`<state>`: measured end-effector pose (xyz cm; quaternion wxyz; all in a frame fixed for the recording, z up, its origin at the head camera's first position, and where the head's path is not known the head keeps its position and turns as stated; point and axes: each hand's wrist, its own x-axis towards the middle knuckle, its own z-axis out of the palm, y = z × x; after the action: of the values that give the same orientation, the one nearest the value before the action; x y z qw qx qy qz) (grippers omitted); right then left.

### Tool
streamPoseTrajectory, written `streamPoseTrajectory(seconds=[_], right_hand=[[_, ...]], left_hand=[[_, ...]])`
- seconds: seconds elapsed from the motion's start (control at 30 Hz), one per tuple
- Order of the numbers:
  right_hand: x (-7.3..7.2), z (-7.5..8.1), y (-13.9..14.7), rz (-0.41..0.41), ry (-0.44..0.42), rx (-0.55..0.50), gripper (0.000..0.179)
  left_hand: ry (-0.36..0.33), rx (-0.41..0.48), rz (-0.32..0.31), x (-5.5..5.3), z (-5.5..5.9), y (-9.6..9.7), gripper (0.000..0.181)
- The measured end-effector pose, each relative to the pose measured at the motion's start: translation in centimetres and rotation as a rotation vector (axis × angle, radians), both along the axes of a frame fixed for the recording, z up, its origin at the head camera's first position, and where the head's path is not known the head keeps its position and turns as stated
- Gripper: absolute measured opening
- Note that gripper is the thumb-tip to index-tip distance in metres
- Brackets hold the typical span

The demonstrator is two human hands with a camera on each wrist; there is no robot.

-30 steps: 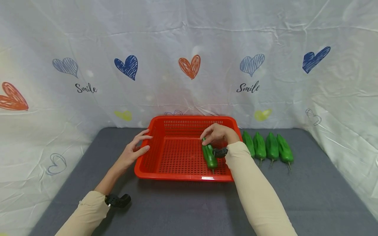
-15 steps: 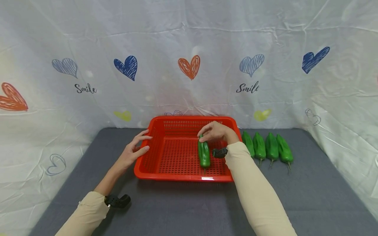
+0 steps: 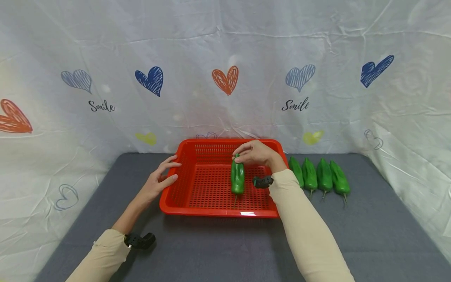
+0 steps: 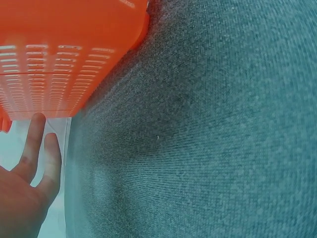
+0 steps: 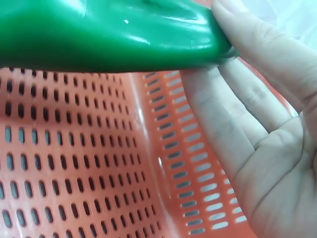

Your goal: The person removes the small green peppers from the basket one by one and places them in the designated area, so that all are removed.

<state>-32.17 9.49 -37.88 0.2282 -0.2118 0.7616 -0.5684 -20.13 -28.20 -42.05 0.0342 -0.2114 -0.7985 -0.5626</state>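
My right hand point(image 3: 258, 152) pinches a glossy green pepper point(image 3: 237, 178) by its far tip, over the middle of a red slotted plastic basket point(image 3: 211, 212). The pepper's thin stem points toward me. Up close in the right wrist view, thumb and fingers grip the end of the pepper point(image 5: 114, 37), and a gap shows between it and the slotted floor. My left hand point(image 3: 155, 183) is at the basket's left rim, fingers extended and spread, fingertips right at the edge. In the left wrist view two fingers of that hand point(image 4: 29, 193) reach up by the basket's outer wall point(image 4: 74, 49).
Several more green peppers point(image 3: 324, 176) lie in a row on the grey cloth-covered table point(image 3: 218, 250), just right of the basket, stems toward me. Behind the table hangs a white curtain point(image 3: 190, 47) printed with hearts.
The right hand has carried the pepper leftward and slightly away from me inside the basket, and the pepper has swung to point more straight toward me. The left hand has stayed in place.
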Motion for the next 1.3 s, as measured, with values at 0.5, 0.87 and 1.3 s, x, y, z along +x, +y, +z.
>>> streamPoseTrajectory(seconds=[0.5,0.87,1.3], right_hand=[[0.4,1.8,-1.1,-0.033,-0.139,-0.213,0.040],[0.6,3.2,-1.5,0.005,-0.138,-0.295,0.043],[1.5,5.0,-1.3,0.016,-0.117,-0.323,0.040]], left_hand=[[-0.001,-0.006,-0.006,0.0,0.0,0.0,0.039],[0.000,-0.002,-0.003,-0.1,0.1,0.1,0.038],[-0.017,-0.015,0.002,-0.1,0.1,0.0,0.039]])
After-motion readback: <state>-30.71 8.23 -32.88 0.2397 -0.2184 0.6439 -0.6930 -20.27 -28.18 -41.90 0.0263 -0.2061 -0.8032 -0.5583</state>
